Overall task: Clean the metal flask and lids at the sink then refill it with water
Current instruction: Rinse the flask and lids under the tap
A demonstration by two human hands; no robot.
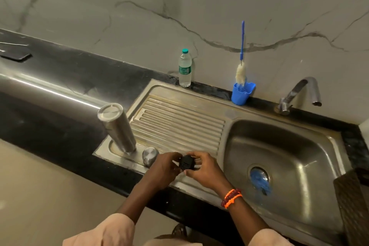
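Steel dominates the scene: a cylindrical stainless-steel flask [116,128] stands upside down, leaning slightly, at the 9 o'clock corner of the ribbed steel draining board [177,123], its flat base facing up. Just beside it, toward 3 o'clock, a small round brushed-metal lid [149,155] rests on the board.

Both hands meet over the near edge of the board, at 6 o'clock from its ribs. The left hand [164,169] and the right hand [205,169] each have their grip closed on a small black plastic inner lid [187,162], fingers curled around it from opposite sides. The right wrist wears an orange and dark red beaded bracelet [231,197].

At 3 o'clock from the hands lies the steel sink basin [299,155], with a blue object sitting on its drain [259,179]; what that object is cannot be told. A curved chrome tap [299,93] stands at 12 o'clock of the basin.

Along the back of the black stone surface [60,77], a clear plastic water bottle with a green cap [185,68] stands at 12 o'clock from the draining board. Near it, toward 3 o'clock, a blue plastic cup [241,93] holds a long bottle brush with a blue handle and white bristles [241,66], leaning against the marbled grey wall [139,16].
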